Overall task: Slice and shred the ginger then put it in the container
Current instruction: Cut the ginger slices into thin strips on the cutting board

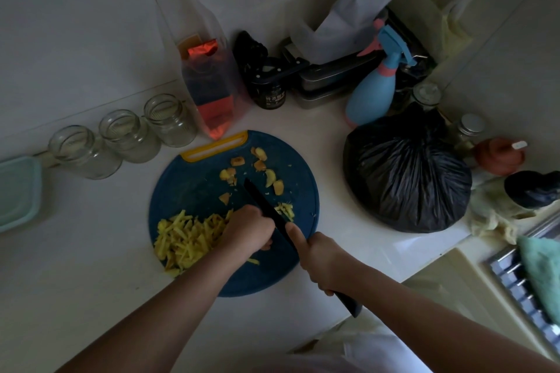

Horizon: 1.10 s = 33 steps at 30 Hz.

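Gripping black knife (261, 201), right hand (321, 257); left hand (248, 230) curled on stringy ginger (188, 239), round blue board (194, 185).

Single wide-angle view from a head-worn camera, facing forward and steeply down onto the counter (91, 251) at close range. The left hand (248, 230) and right hand (321, 257) fall near frame centre, forearms entering from the lower edge; the wall (75, 24) fills the top.

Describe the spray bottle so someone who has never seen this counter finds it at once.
Start at the round blue cutting board, then go right to the big black bag. Just behind that bag stands the spray bottle: pale blue with pink collar and trigger, unlike the dark boxes beside it.
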{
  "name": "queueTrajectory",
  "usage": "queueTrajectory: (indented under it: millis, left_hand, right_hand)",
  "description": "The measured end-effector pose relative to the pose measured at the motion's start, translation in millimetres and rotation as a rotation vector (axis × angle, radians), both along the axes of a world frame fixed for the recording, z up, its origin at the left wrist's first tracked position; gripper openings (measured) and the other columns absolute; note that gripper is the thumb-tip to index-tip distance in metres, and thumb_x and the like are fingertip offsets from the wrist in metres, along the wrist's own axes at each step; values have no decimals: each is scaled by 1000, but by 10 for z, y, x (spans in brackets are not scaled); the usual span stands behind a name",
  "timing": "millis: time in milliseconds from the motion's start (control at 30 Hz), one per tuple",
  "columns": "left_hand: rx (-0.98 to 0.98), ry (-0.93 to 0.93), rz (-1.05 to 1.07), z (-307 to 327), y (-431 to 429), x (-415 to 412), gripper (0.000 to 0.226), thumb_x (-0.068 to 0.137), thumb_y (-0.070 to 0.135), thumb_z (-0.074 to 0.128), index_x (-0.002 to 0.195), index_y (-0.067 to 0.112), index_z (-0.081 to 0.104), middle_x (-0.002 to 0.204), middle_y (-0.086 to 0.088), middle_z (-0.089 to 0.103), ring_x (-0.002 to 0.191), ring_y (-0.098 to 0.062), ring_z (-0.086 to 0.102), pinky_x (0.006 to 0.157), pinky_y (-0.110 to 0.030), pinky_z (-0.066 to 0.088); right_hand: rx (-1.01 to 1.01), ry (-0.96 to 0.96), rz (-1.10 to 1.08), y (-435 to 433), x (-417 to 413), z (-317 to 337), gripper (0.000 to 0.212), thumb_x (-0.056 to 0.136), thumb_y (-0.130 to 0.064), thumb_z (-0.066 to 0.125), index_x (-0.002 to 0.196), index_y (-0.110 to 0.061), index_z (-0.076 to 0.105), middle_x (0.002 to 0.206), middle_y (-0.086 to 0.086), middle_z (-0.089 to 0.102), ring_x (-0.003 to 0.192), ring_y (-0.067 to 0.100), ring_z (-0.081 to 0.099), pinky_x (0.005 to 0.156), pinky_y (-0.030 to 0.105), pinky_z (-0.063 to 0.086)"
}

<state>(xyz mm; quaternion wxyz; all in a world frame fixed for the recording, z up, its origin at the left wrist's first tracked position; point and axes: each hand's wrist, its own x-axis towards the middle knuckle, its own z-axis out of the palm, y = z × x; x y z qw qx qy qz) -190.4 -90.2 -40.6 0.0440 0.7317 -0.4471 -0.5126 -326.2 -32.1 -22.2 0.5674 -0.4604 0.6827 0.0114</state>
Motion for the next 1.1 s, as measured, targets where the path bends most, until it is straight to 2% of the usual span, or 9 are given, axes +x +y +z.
queueTrajectory:
  millis: [200,367,467,567,633,767,933,1000,1100]
  left_hand:
    - [20,-9,-8,13,-16,-12,15,86,4,51,88,1,65,75,-12,68,60,-18,67,60,-30,59]
    - [51,-34,-39,13,-53,-4,14,84,5,53,89,0,65,78,-15,69,67,-24,68,68,-37,60]
    - [64,-30,-45,46,-59,-19,14,88,4,49,89,-1,63,77,-15,68,63,-22,66,61,-31,58]
    - [56,-47,-69,76,-62,-30,13,90,6,48,86,0,59,75,-13,66,61,-21,65,51,-26,52]
    - [58,-59,-71,79,-66,-30,14,92,6,47,84,1,57,73,-13,64,63,-22,64,53,-28,53]
    - [45,-47,-69,72,-64,-31,15,93,8,46,88,0,58,75,-14,64,65,-23,65,58,-30,57]
    - [67,-61,-58,99,-79,-20,17,95,8,44,100,-1,57,70,-12,61,56,-19,61,40,-23,46]
    - [81,-49,-27,101,-89,-27,21,94,5,43,104,-6,58,70,-15,62,57,-21,62,44,-25,51]
    - [105,-8,39,90,-94,-44,21,92,0,41,105,-8,56,75,-19,61,66,-27,63,58,-35,57]
  right_hand:
    - [-5,-3,-18,2,24,-25,71,90,-73,19,72,-10,45,65,8,48,40,14,44,41,22,40]
    - [-27,30,14,-20,42,-21,73,90,-73,18,71,-9,47,70,12,53,43,18,49,42,24,43]
    - [-50,62,38,-26,55,14,73,93,-70,17,67,-9,47,67,12,53,42,16,51,42,23,44]
    - [-124,63,66,-33,124,34,61,98,-62,15,67,-17,43,65,9,51,54,18,53,59,29,51]
    - [-180,46,54,-54,177,14,54,100,-57,15,68,-21,39,66,6,49,63,19,52,72,33,49]
    - [-210,57,28,-80,227,-81,58,99,-58,16,72,-16,45,71,9,54,72,21,56,74,33,47]
    - [-269,45,29,-71,262,-63,54,102,-51,16,95,-10,52,84,15,60,87,31,63,82,39,52]
    - [-268,59,61,-48,211,-38,57,102,-53,17,97,-9,53,89,17,61,90,31,63,84,41,52]
    - [-221,100,82,142,45,-14,52,100,-57,18,79,-21,49,88,16,59,89,30,62,83,38,50]
